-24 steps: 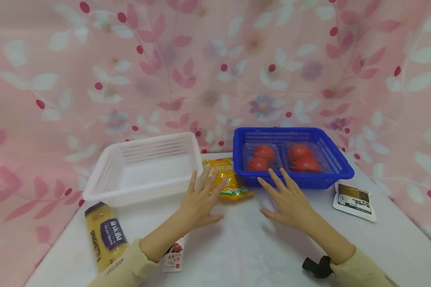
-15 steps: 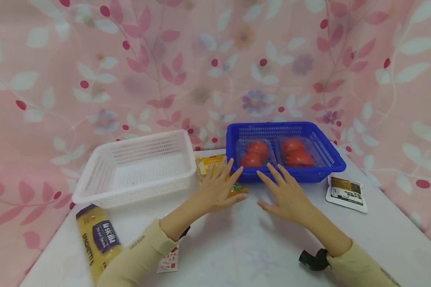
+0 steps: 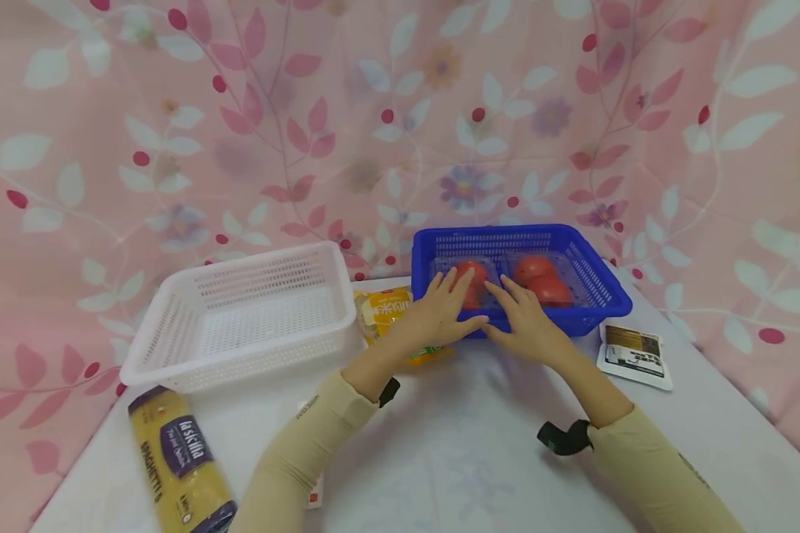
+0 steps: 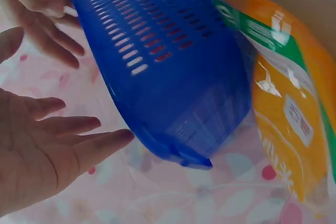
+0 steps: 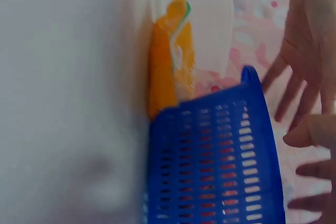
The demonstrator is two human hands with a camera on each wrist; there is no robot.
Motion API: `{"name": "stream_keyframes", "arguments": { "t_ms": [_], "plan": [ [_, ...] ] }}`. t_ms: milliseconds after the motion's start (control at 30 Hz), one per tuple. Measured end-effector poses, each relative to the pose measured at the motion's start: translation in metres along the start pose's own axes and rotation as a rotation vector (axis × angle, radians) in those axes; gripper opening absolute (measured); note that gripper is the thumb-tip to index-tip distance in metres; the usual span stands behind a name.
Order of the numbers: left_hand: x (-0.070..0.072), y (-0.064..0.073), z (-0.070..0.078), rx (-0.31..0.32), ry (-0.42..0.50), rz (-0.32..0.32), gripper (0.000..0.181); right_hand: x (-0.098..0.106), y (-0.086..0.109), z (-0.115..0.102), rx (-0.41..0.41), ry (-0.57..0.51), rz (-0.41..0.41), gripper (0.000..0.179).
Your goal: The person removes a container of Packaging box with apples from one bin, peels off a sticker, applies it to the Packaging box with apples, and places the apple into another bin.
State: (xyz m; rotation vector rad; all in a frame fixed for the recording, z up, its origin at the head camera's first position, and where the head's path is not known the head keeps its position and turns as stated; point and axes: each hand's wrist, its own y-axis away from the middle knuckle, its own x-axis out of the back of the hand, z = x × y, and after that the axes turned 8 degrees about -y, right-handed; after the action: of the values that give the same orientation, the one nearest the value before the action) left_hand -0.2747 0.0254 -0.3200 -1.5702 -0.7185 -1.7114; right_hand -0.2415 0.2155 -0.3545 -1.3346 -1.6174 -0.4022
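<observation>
The blue basket (image 3: 583,326) sits by the far edge of the surface (image 3: 453,433), right of its middle, with its long axis running left to right. Inside are two clear packs of tomatoes: the left pack (image 3: 473,274) and the right pack (image 3: 536,281). In each, one tomato lies behind the other, so the pair runs from the near edge toward the far edge, across the basket's length.

The left hand (image 3: 443,311) and the right hand (image 3: 530,326) are over the basket's near side, both loose and empty — fingers spread, nothing gripped. The left pack lies just ahead of them: the left hand is nearer, its fingers overlapping that pack from the head view, while the right hand's fingertips point at the gap between the packs. Whether a fingertip touches the rim, even in the left wrist view, I cannot tell.

Left of the blue basket is a yellow bag (image 3: 383,307) — between it and the white basket (image 3: 240,370). A spaghetti bag (image 3: 180,466) lies toward the surface's left edge, and a flat pouch (image 3: 636,359) toward its right edge.
</observation>
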Motion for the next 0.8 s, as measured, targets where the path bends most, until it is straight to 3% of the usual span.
{"name": "stream_keyframes", "arguments": {
  "t_ms": [133, 333, 500, 667, 800],
  "plan": [
    [0.002, -0.023, -0.007, 0.004, 0.156, -0.034, 0.081, 0.014, -0.022, 0.006, -0.021, -0.093, -0.081, 0.066],
    [-0.011, -0.051, -0.026, 0.086, 0.232, -0.044, 0.077, 0.011, -0.058, 0.018, -0.087, -0.161, -0.100, 0.060],
    [-0.021, -0.067, -0.027, 0.154, 0.273, -0.017, 0.073, 0.002, -0.078, 0.031, -0.198, -0.190, -0.096, 0.064],
    [-0.032, -0.076, -0.022, 0.297, 0.307, -0.027, 0.076, -0.004, -0.086, 0.039, -0.316, -0.249, -0.095, 0.067],
    [-0.037, -0.083, -0.019, 0.420, 0.309, -0.049, 0.079, -0.009, -0.095, 0.044, -0.343, -0.199, -0.154, 0.066]
  ]
}}
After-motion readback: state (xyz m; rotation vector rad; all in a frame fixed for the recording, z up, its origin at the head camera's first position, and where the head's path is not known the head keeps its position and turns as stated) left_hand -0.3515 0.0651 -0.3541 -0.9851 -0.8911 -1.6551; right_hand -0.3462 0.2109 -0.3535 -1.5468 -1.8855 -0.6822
